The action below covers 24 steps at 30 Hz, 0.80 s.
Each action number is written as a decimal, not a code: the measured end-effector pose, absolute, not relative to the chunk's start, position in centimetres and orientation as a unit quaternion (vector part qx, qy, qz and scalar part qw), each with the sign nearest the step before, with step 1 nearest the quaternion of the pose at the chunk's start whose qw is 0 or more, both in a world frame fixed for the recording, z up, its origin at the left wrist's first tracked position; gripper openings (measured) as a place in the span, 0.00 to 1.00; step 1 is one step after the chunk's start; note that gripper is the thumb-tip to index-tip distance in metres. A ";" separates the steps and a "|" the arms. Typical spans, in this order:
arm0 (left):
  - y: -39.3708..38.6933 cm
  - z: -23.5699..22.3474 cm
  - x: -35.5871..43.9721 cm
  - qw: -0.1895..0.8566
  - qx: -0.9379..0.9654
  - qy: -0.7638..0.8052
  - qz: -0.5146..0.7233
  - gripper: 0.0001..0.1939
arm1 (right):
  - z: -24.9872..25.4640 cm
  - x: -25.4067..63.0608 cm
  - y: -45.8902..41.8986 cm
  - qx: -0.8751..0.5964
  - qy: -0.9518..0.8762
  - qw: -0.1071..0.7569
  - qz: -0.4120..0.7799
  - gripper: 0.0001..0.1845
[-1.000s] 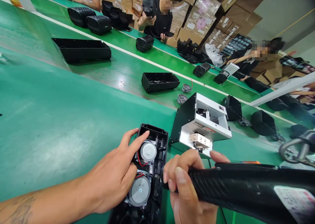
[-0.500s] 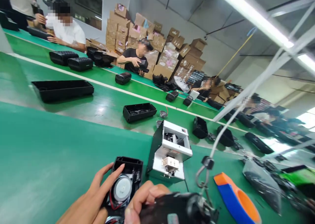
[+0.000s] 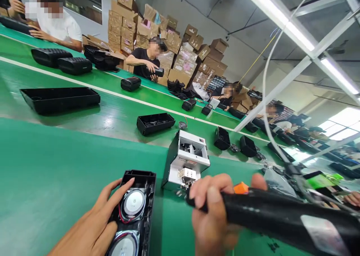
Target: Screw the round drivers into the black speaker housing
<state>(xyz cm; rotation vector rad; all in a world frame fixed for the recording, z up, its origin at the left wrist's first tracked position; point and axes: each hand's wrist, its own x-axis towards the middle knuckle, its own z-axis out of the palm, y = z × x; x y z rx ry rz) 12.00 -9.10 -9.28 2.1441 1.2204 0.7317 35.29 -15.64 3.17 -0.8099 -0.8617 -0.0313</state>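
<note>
My left hand (image 3: 98, 214) grips the left side of a black speaker housing (image 3: 149, 211), its forefinger reaching over the rim and its thumb lower down. Inside the housing sit two round speaker drivers (image 3: 134, 203) with red and dark wires; the lower one is cut off by the frame edge. My right hand (image 3: 215, 207) is wrapped around a black electric screwdriver (image 3: 261, 209), held nearly level. Its tip points left, at the front of a white and black screw feeder (image 3: 194, 154). Whether the tip touches the feeder I cannot tell.
Beyond the green bench, a belt carries open black housings (image 3: 156, 123) and loose drivers (image 3: 182, 125). An orange tool (image 3: 241, 187) is partly hidden behind my right hand. A cable (image 3: 266, 98) hangs at the right. Several co-workers (image 3: 146, 59) sit across, before stacked cartons (image 3: 123, 30).
My right hand has moved right and away from the housing, and the screwdriver has swung level with its tip by the feeder. More of the housing shows. The view has shifted slightly.
</note>
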 end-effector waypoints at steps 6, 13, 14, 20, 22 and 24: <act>-9.6 -7.8 12.1 0.281 0.802 0.456 0.263 0.35 | 4.7 39.9 -14.4 -0.429 -0.421 0.797 -0.066 0.37; -9.7 -7.1 12.1 0.296 0.800 0.457 0.252 0.34 | 3.5 39.2 -13.8 -0.462 -0.412 0.785 -0.031 0.31; -9.8 -7.0 12.1 0.299 0.800 0.456 0.250 0.34 | 3.6 39.1 -13.8 -0.467 -0.406 0.785 -0.028 0.31; -10.1 -5.6 12.3 0.322 0.800 0.454 0.225 0.37 | 4.8 37.0 -15.8 -0.464 -0.375 0.799 0.072 0.31; -10.1 -4.8 12.4 0.325 0.802 0.453 0.215 0.38 | 4.8 36.2 -17.4 -0.435 -0.388 0.805 0.111 0.27; -10.1 -4.0 12.4 0.329 0.807 0.446 0.204 0.39 | 4.4 35.7 -19.0 -0.400 -0.441 0.790 0.145 0.15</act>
